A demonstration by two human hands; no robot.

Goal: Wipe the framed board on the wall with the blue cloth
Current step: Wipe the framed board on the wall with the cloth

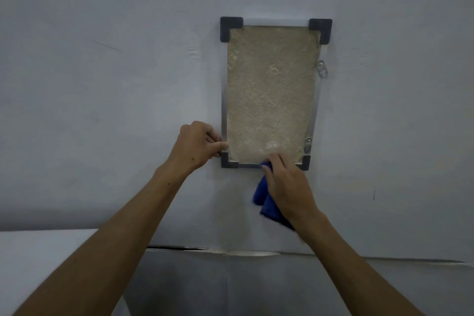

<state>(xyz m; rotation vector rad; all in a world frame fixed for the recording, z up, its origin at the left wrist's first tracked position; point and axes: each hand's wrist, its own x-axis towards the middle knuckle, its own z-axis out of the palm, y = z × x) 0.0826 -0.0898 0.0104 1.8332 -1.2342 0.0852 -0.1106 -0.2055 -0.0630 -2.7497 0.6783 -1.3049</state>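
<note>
The framed board point(270, 90) hangs upright on the pale wall; it has a rough tan face, a thin metal frame and dark plastic corner caps. My left hand point(197, 145) grips the frame's left edge just above the lower left corner, thumb on the front. My right hand point(287, 182) holds the blue cloth point(264, 197) against the board's bottom edge, near the lower right. Most of the cloth hangs folded below and left of that hand, over the wall under the frame.
Two small metal hanger tabs point(322, 68) stick out from the frame's right side. A white ledge or tabletop point(51, 251) lies at the lower left, and a torn seam point(230, 251) runs along the wall covering below the board.
</note>
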